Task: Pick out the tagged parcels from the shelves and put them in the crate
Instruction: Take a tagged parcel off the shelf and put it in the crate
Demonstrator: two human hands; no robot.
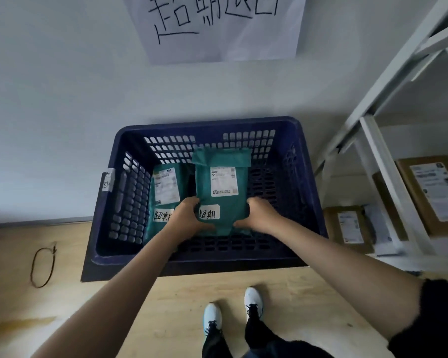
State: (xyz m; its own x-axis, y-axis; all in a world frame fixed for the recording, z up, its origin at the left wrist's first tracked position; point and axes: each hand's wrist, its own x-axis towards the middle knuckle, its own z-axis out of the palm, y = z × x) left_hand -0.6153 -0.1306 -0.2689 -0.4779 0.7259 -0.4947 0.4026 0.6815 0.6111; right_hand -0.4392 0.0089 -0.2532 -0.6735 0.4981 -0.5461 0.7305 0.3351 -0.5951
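Note:
A dark blue perforated crate (309, 192) stands on the floor against the wall. Inside it, a green parcel (223, 200) with a shipping label and a white handwritten tag leans toward the back wall. My left hand (189, 217) grips its lower left edge and my right hand (258, 214) grips its lower right edge. A second green tagged parcel (164, 192) lies in the crate to the left, partly behind my left hand.
A white metal shelf frame (378, 161) stands to the right, holding brown cardboard parcels (429, 192) with labels. A handwritten paper sign (217, 27) hangs on the wall above the crate. A loop of cord (43, 267) lies on the wooden floor at left. My feet are below.

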